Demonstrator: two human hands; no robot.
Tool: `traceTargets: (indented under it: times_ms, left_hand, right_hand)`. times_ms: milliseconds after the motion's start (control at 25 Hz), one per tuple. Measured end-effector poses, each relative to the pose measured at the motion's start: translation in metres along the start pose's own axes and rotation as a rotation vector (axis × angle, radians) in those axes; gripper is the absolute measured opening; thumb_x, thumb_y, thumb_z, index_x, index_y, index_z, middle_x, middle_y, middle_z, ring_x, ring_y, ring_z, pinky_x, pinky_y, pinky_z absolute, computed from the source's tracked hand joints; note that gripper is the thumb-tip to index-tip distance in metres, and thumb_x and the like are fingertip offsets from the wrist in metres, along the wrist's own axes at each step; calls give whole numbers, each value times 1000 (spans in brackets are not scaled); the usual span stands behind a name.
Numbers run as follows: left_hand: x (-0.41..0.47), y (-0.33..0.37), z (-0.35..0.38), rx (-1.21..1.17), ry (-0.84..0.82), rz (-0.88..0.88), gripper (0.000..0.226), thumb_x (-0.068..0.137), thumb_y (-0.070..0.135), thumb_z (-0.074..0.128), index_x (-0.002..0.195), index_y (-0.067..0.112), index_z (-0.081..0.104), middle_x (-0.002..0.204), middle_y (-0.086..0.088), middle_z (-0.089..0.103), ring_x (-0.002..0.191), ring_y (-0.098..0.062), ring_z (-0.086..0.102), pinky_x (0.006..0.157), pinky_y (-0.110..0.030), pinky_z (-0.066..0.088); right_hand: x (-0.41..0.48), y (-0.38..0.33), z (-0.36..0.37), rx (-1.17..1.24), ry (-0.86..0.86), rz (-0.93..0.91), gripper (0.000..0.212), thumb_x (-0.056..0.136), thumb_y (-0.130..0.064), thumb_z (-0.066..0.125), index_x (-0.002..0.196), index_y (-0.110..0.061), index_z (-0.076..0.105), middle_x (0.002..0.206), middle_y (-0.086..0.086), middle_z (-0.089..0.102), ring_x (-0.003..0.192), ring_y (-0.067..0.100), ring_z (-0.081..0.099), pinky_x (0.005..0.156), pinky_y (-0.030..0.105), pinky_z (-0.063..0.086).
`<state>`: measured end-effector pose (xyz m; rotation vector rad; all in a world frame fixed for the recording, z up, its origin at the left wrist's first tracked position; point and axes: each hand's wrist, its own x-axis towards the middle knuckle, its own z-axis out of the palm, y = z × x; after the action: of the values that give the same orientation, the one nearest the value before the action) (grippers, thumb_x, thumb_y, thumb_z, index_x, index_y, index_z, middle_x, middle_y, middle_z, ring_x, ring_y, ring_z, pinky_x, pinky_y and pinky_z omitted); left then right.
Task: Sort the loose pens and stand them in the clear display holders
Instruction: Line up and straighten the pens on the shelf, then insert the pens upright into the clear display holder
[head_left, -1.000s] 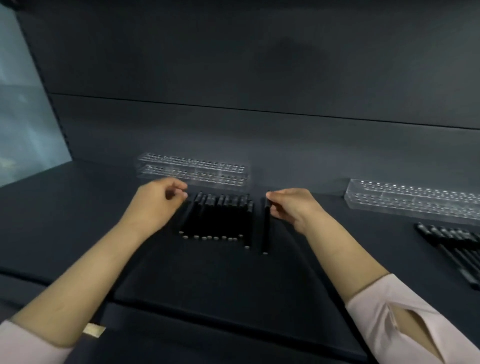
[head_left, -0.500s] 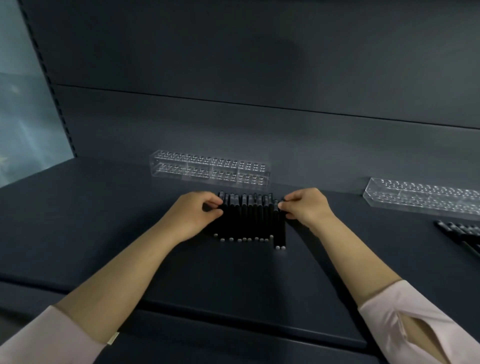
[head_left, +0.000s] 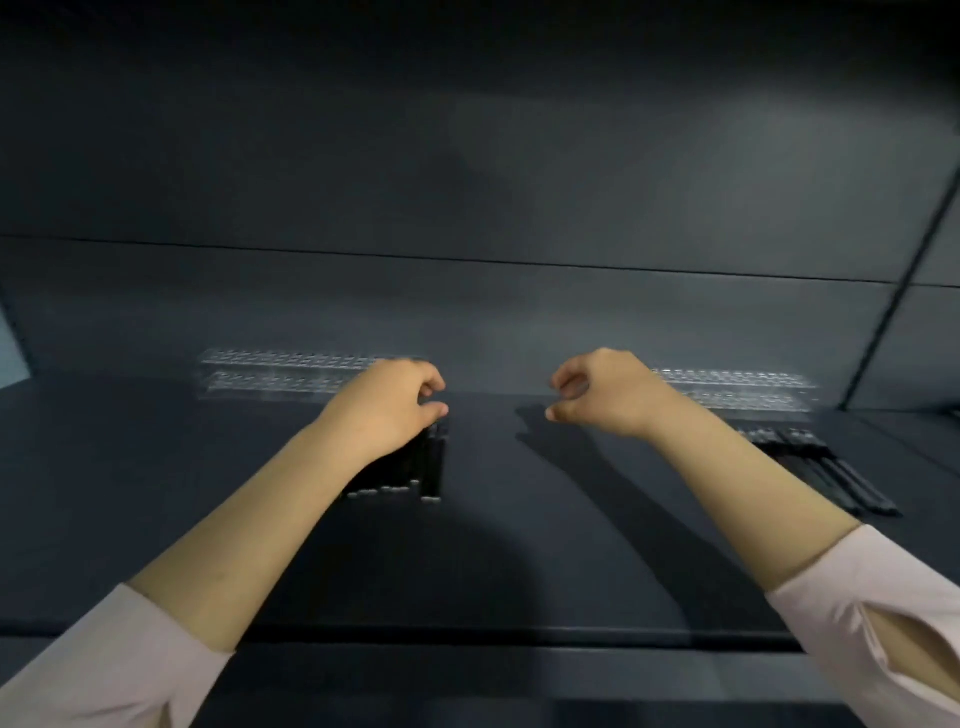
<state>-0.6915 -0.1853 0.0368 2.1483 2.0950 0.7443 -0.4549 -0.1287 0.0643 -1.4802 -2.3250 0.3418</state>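
Observation:
A tight row of black pens (head_left: 415, 467) lies flat on the dark shelf, silver tips toward me. My left hand (head_left: 387, 408) sits over the far ends of that row with fingers curled and thumb against the pens; whether it grips them is hidden. My right hand (head_left: 608, 395) hovers to the right of the row, apart from it, loosely curled with thumb and forefinger apart and nothing in it. A clear display holder (head_left: 280, 374) with rows of holes stands behind my left hand. A second clear holder (head_left: 743, 387) stands behind my right wrist. Both holders look blurred.
More loose black pens (head_left: 831, 467) lie in a pile at the right, just in front of the second holder. The shelf's front edge (head_left: 519, 634) runs across near me. A dark back wall rises right behind the holders.
My right hand has let go of the pen row and lifted off to the right. My left hand stays on the row. The view has swung right and blurred.

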Motion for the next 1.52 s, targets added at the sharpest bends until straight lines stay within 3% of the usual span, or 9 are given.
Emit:
traceTargets:
  times_ms: [240, 520, 680, 880, 1120, 1240, 1360, 1440, 1520]
  left_hand:
    - [5, 175, 48, -39, 8, 167, 29, 91, 33, 66, 117, 22, 65, 116, 5, 65, 105, -15, 60, 96, -37, 49]
    - [-7, 380, 139, -80, -108, 355, 29, 92, 34, 64, 118, 22, 64, 118, 4, 63, 105, -14, 59, 92, -35, 50]
    - [10, 469, 184, -98, -183, 413, 29, 92, 36, 64, 119, 23, 64, 117, 6, 63, 101, -11, 58, 89, -29, 48]
    - [56, 545, 250, -77, -220, 421, 31, 94, 37, 60, 122, 23, 61, 122, 5, 60, 110, -15, 57, 95, -37, 49]
    - [134, 605, 312, -38, -179, 325, 39, 95, 40, 57, 124, 14, 60, 125, -6, 61, 111, -25, 58, 93, -40, 49]
    - [158, 627, 340, -18, -181, 231, 51, 96, 47, 52, 129, 8, 54, 128, -11, 58, 114, -27, 56, 89, -37, 48]
    - [173, 642, 366, 57, -190, 67, 62, 93, 63, 43, 108, 4, 54, 118, -15, 60, 103, -30, 58, 72, -35, 45]
    - [185, 655, 381, 67, -208, -51, 72, 87, 74, 38, 97, 5, 54, 120, -18, 58, 107, -33, 56, 74, -36, 44]
    - [194, 669, 392, 29, -230, -185, 88, 80, 83, 37, 111, 3, 58, 136, -18, 48, 123, -36, 46, 84, -37, 43]
  right_hand:
    - [-110, 120, -101, -136, 97, 75, 42, 79, -31, 75, 117, -16, 65, 109, 1, 66, 101, 18, 60, 86, 23, 43]
    - [-234, 289, -187, -190, 138, 252, 45, 79, -32, 76, 117, -11, 64, 112, 5, 67, 103, 20, 61, 91, 28, 46]
    - [-265, 379, -217, -141, 173, 347, 46, 79, -34, 75, 119, -14, 63, 113, 2, 66, 103, 18, 60, 91, 27, 46]
    - [-259, 480, -235, -163, 164, 397, 44, 81, -35, 73, 119, -16, 62, 116, 0, 65, 105, 18, 60, 88, 25, 45]
    - [-224, 575, -264, -101, 231, 398, 40, 78, -32, 76, 114, -18, 65, 109, 1, 66, 99, 17, 60, 86, 25, 45]
    - [-205, 615, -264, -59, 189, 363, 45, 79, -34, 75, 119, -19, 62, 117, 1, 64, 107, 18, 58, 90, 25, 43]
    - [-179, 649, -266, -65, 138, 282, 51, 80, -34, 74, 126, -18, 59, 128, 2, 58, 117, 17, 53, 91, 21, 37]
    - [-157, 670, -268, -51, 82, 207, 52, 82, -36, 71, 129, -20, 57, 134, 0, 52, 122, 16, 48, 91, 20, 33]
    - [-139, 689, -267, -5, 19, 125, 48, 85, -37, 69, 130, -25, 56, 137, -3, 49, 125, 14, 45, 93, 19, 31]
